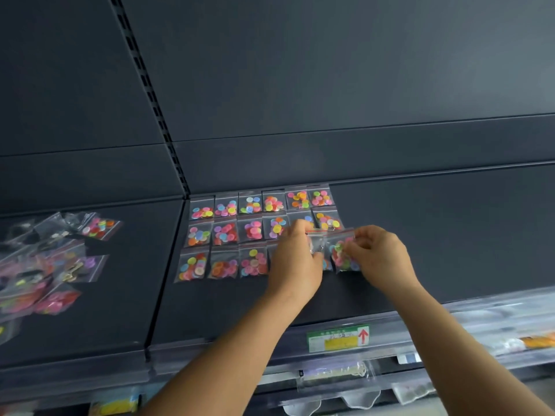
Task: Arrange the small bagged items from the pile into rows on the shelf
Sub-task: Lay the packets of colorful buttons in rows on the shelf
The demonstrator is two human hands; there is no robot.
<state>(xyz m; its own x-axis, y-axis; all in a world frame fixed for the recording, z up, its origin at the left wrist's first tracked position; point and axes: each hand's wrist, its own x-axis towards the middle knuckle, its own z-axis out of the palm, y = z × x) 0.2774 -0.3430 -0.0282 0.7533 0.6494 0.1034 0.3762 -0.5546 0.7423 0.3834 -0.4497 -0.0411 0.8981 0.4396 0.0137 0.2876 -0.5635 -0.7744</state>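
Bags of buttons pinched by both hands' fingers over shelf rows.

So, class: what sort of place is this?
Probably a shop aisle: dark slotted shelf, price label on its front edge, and identical button bags laid in rows.

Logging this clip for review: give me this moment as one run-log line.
stage: filling front row | left hand: pinching bag | right hand: pinching bag of buttons | pile: remains at left
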